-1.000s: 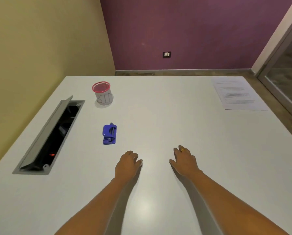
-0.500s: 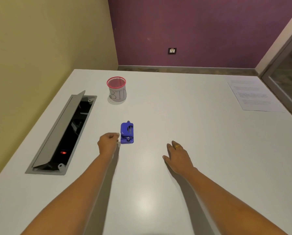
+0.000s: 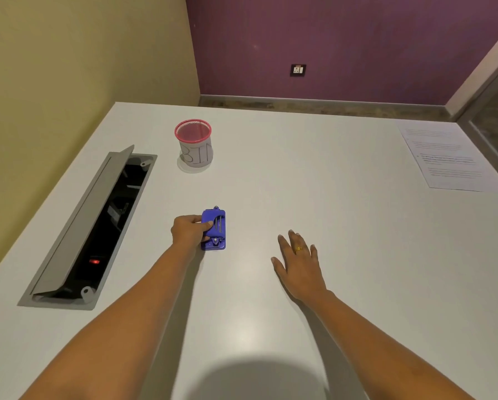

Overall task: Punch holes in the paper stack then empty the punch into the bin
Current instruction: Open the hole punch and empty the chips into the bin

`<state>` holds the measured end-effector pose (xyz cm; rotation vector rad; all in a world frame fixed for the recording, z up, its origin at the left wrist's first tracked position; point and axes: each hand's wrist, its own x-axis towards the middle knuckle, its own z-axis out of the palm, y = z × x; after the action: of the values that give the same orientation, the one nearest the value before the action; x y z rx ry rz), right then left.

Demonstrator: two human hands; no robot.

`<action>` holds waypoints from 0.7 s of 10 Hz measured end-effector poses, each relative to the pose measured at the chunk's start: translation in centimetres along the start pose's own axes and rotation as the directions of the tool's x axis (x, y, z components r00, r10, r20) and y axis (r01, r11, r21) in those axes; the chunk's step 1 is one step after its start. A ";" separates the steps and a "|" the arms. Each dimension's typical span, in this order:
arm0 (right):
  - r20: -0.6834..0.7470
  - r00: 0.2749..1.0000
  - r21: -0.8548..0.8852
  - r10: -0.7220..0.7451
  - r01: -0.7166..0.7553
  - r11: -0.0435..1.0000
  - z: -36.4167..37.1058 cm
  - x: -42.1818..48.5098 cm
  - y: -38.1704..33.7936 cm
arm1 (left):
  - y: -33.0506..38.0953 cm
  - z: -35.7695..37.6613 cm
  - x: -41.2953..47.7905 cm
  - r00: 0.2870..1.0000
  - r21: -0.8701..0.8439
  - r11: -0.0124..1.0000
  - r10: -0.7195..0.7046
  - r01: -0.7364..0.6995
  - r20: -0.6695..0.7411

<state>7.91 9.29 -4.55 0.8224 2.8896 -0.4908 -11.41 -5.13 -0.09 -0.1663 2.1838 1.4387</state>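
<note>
White and bare across most of its width, the surface (image 3: pixel 314 174) meets a yellow wall and a purple one at its far left corner. At the left hand (image 3: pixel 187 232), the fingers (image 3: pixel 205 225) are curled onto the left flank of the small blue plastic hole punch (image 3: pixel 215 230), thumb laid on its top; it sits flat, not yet lifted. The right hand (image 3: pixel 298 262) lies open and flat, holding nothing, beside the punch. The printed white paper stack (image 3: pixel 450 157) rests well apart, at the far right edge. The pink-rimmed mesh cup marked BIN (image 3: pixel 194 145) stands toward the far left corner, beyond the punch.

One risk, I judge: a one-sided pinch could tip the punch (spilling any chads), or knock it toward the open grey cable hatch (image 3: pixel 91 226) along the left edge.
</note>
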 end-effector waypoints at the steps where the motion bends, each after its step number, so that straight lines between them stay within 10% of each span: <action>1: -0.022 1.000 0.000 -0.007 0.007 1.000 0.3 -0.1 0.2 | 0.1 0.8 -0.3 0.999 -0.046 0.999 -0.005 0.007 0.034; 7: -0.059 0.997 0.064 -0.042 0.046 0.997 0.9 0.0 0.9 | 0.4 3.8 -1.7 0.991 -0.217 0.972 -0.060 0.084 0.115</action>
<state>8.36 9.74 -5.66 0.7960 2.9651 -0.5789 -8.73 -1.90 -0.07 -0.2381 1.9087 1.6095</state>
